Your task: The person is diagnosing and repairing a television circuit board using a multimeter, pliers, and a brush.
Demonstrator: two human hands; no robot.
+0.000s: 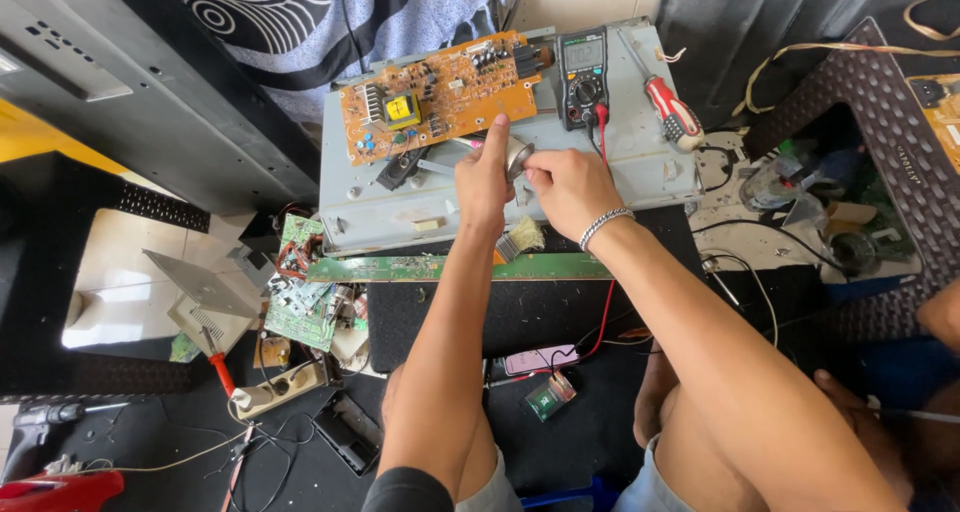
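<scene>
My left hand (483,177) and my right hand (567,186) meet over a grey metal case (640,162), both pinching a small round silvery part (517,156). The left index finger points up to the lower edge of an orange circuit board (440,92) that lies tilted on the case. A silver bracelet (605,224) circles my right wrist. Just above the right hand sits a black multimeter (582,77) with red and black leads.
A red-handled screwdriver (668,104) lies right of the multimeter. A long green circuit strip (420,268) runs along the case's front edge. Green boards and parts (305,307), a power strip (280,390) and a red-handled tool (220,372) clutter the floor at left. A dark woven stool (880,82) stands right.
</scene>
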